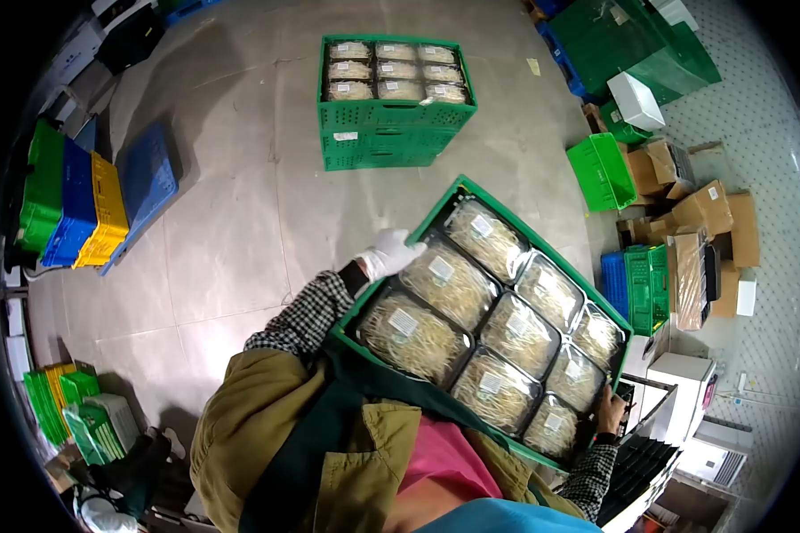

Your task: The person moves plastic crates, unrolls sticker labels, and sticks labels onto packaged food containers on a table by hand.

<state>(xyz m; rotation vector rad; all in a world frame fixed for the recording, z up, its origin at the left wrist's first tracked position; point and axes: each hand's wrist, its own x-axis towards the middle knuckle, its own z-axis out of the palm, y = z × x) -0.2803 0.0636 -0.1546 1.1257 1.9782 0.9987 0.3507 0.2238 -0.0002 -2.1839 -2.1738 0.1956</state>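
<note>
A green crate (498,200) is held tilted in front of my body, filled with several clear-lidded black trays (520,324) of pale, shredded-looking contents, each with a white label. My left hand (391,254), in a white glove, grips the crate's left side with its fingers over the rim. At the lower right end of the crate, my right hand (611,411) holds the rim; it looks bare, and part of its fingers is hidden. Beyond the held crate, a stack of green crates (391,115) stands on the floor, its top one holding similar trays.
Stacked green, blue and yellow crates (98,209) lean near a blue board (147,191) at left. Cardboard boxes (704,210), a bright green crate (602,172) and a white box (636,101) line the right. A person's dark-clothed legs (142,471) show at lower left.
</note>
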